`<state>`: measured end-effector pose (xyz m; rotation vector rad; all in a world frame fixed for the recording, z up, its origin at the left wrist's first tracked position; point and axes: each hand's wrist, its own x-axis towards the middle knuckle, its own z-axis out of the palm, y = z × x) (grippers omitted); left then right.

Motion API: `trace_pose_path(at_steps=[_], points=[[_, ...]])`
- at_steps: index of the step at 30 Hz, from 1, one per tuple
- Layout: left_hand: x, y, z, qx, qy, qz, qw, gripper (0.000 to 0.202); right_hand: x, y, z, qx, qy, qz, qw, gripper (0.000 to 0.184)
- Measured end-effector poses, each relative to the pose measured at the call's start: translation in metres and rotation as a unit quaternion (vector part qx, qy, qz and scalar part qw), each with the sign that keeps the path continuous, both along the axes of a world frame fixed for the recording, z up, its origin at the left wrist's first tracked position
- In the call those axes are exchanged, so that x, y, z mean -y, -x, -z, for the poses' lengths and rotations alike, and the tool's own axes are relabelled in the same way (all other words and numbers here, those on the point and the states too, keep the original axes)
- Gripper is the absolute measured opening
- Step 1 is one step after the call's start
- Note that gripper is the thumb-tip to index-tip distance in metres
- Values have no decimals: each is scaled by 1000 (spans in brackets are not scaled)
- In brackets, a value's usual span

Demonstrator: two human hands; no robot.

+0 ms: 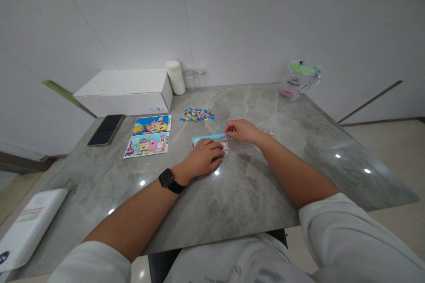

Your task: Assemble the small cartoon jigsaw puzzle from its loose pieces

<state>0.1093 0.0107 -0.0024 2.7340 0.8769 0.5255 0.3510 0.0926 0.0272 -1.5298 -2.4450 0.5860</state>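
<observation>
Under my left hand (207,155) lies a jigsaw puzzle (215,136) with a light blue cartoon picture; the hand rests flat across its middle, fingers stretched out, hiding much of it. My right hand (241,131) is at the puzzle's upper right corner, thumb and fingertips pinched together; whatever is between them is too small to make out. A pink puzzle piece (250,154) lies just right of the puzzle. A few more loose pieces (272,134) show beyond my right wrist. Farther back sits a pile of blue and yellow puzzle pieces (197,115).
Two cartoon picture cards (146,145) lie on the left, beside a phone (106,130). Behind them stand a white box (122,90), a white cylinder (175,78) and two clear glasses (200,78). A plastic bag (299,80) is at the back right, a white packet (31,225) at the front left.
</observation>
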Motion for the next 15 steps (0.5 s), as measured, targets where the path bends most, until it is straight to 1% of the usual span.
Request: trace_pose_path(at_steps=[3, 6, 10, 13, 15], points=[[-1, 0, 1, -2, -3, 1, 1000, 23, 1, -3, -9, 2, -12, 1, 1000, 13], [-1, 0, 1, -2, -4, 5, 1000, 23, 4, -6, -24, 9, -26, 16, 999, 13], [0, 0, 1, -1, -9, 5, 1000, 23, 14, -15, -52, 36, -48, 32, 998, 13], [0, 0, 0, -3, -15, 8, 1000, 24, 25, -28, -75, 66, -56, 33, 996, 14], [0, -1, 0, -7, -18, 18, 1000, 24, 31, -38, -87, 73, -55, 33, 995, 16]])
